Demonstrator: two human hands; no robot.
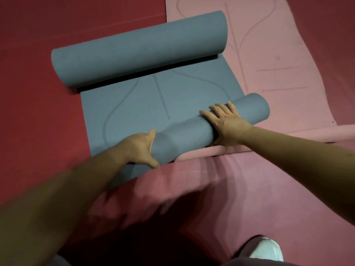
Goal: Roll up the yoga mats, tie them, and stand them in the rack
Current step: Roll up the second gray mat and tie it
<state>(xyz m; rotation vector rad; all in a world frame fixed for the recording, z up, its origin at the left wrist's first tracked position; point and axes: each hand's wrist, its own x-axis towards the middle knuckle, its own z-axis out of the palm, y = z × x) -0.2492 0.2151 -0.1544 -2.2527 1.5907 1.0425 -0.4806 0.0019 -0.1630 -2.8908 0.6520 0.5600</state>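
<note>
The blue mat [153,100] is laid on the red floor [38,112], and it is curled up at both ends. The near roll [184,135] is being worked on, so the rolling step seems to be in hand. The left hand [138,148] is wrapped round the left end of that roll. The right hand [227,121] is pressed flat on top, fingers spread. A fat far roll [138,50] is seen at the other end. Next, the near roll likely needs to be pushed forward evenly and kept tight. A pink mat [278,54] is spread just beside it on the right, and a darker pink mat [221,189] is lying in front. No rack or tie is seen.
</note>
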